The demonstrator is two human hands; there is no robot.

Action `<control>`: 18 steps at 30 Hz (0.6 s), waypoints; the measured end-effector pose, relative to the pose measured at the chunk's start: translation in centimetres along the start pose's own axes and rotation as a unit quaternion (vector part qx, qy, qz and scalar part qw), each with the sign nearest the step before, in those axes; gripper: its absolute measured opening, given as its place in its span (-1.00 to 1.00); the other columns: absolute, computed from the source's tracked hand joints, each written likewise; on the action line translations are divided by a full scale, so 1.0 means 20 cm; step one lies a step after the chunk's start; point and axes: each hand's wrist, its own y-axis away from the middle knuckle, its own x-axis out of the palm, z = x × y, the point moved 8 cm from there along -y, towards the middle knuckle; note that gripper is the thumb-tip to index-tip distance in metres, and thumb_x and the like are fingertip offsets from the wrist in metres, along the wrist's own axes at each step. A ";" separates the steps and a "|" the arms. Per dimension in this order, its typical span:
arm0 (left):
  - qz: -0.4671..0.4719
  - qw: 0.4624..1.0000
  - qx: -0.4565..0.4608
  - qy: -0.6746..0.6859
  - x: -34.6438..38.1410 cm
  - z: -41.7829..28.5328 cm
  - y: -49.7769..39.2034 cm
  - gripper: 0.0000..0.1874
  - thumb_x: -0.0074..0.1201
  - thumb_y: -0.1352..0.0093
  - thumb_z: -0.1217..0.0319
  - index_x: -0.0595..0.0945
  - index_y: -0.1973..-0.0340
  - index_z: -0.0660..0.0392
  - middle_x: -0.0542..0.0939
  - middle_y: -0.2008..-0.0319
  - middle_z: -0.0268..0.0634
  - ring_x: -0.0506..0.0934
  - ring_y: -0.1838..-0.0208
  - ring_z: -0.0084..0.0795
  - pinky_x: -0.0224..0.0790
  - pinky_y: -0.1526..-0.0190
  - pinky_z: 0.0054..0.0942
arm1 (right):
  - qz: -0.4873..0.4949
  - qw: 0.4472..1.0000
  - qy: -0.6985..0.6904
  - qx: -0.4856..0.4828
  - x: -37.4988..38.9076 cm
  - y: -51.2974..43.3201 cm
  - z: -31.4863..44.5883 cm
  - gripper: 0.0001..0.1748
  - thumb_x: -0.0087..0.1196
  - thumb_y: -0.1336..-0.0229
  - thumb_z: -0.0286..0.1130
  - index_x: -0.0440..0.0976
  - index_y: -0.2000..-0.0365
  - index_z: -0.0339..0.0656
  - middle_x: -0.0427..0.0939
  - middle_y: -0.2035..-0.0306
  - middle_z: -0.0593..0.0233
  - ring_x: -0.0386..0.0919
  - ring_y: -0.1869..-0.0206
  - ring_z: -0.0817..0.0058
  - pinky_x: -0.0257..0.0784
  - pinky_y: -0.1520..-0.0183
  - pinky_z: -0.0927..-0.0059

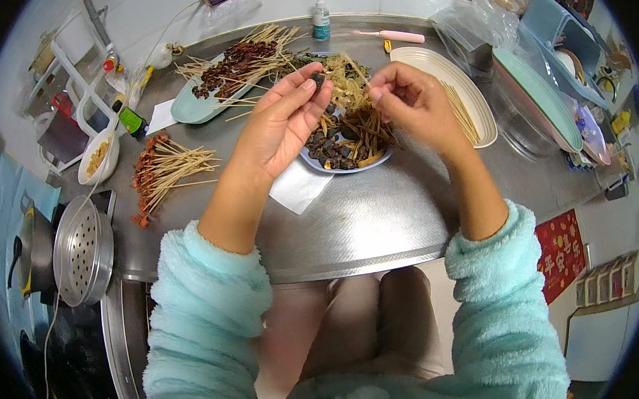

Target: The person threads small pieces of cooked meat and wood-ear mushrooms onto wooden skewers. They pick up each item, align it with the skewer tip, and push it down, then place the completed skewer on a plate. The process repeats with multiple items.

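Observation:
My left hand (286, 118) pinches a small dark, wrinkled piece of food (318, 80) between thumb and fingertips. To its right, my right hand (413, 104) grips a thin wooden skewer (356, 68) that slants up and left from the fingers. The skewer and the dark piece are apart. Below and between both hands lies a pale blue plate (345, 170), partly hidden by my left hand. It carries dark wrinkled pieces (334, 155), brown strips (373, 129) and a pale stringy heap (344, 81). A white paper sheet (299, 190) sticks out from under the plate.
Loaded skewers (176, 170) lie on the metal table at left. Behind them, a pale green tray (196, 111) bears more. At right, a cream plate (486, 115) holds bare skewers (460, 112). A spray bottle (321, 18) and a pink-handled tool (397, 36) are at the back.

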 end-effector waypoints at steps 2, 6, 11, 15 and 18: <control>0.011 1.000 -0.011 0.018 -0.01 0.02 -0.01 -0.69 0.05 -0.56 0.56 0.50 -0.20 0.32 0.58 -0.08 -0.10 0.61 -0.18 -0.34 0.58 -0.25 -0.49 | 0.016 1.000 0.020 0.009 0.07 0.02 0.03 -0.85 0.27 -0.32 -0.39 0.57 0.25 -0.26 0.44 0.46 0.61 0.33 0.41 0.83 0.27 0.34 0.69; 0.003 0.998 -0.019 0.058 -0.05 0.03 -0.02 -0.74 0.05 -0.56 0.56 0.51 -0.14 0.31 0.59 -0.09 -0.06 0.61 -0.17 -0.33 0.59 -0.26 -0.47 | 0.045 0.998 0.026 0.022 0.12 0.04 0.06 -0.87 0.27 -0.27 -0.41 0.58 0.29 -0.27 0.40 0.54 0.62 0.30 0.47 0.83 0.23 0.40 0.67; -0.011 0.996 -0.020 0.084 -0.07 0.03 -0.02 -0.75 0.05 -0.56 0.57 0.54 -0.13 0.33 0.61 -0.07 -0.03 0.62 -0.19 -0.25 0.64 -0.23 -0.42 | 0.046 0.996 0.078 0.011 0.12 0.04 0.07 -0.87 0.26 -0.18 -0.42 0.58 0.35 -0.29 0.39 0.62 0.55 0.29 0.53 0.79 0.23 0.46 0.59; -0.012 0.999 -0.016 0.050 -0.06 0.04 -0.01 -0.75 0.07 -0.56 0.54 0.53 -0.13 0.25 0.62 -0.06 -0.06 0.63 -0.16 -0.32 0.61 -0.23 -0.44 | 0.069 0.990 0.121 0.013 0.12 0.04 0.07 -0.89 0.25 -0.24 -0.45 0.57 0.33 -0.28 0.39 0.59 0.60 0.28 0.50 0.83 0.21 0.43 0.65; 0.003 0.998 -0.017 0.056 -0.05 0.03 -0.01 -0.75 0.06 -0.56 0.54 0.53 -0.14 0.28 0.62 -0.06 -0.05 0.63 -0.17 -0.29 0.62 -0.22 -0.42 | 0.067 0.989 0.133 0.015 0.13 0.03 0.06 -0.89 0.24 -0.25 -0.44 0.57 0.32 -0.28 0.39 0.58 0.61 0.28 0.51 0.83 0.21 0.43 0.65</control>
